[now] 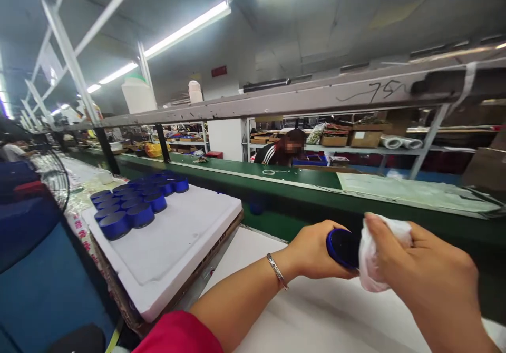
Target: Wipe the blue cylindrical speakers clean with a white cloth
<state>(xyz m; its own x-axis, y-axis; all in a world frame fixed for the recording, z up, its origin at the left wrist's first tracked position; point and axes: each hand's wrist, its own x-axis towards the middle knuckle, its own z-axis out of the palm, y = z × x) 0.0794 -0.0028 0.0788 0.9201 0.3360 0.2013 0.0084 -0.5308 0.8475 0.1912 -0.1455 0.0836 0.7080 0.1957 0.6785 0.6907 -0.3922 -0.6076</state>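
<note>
My left hand (pixel 316 250) is wrapped around a blue round lid (pixel 342 247), holding it up above the white work surface (pixel 308 316). A bracelet sits on that wrist. My right hand (pixel 419 268) pinches a crumpled white cloth (pixel 371 261) and presses it against the face of the lid. To the left, several more blue round lids (pixel 134 205) stand grouped at the far corner of a white foam board (pixel 174 242).
A green conveyor belt (pixel 300 184) runs across in front of me, with a sheet (pixel 411 192) lying on it. A person (pixel 284 150) sits beyond it. A metal shelf rail (pixel 316 97) spans overhead. A fan (pixel 51 179) stands at the left.
</note>
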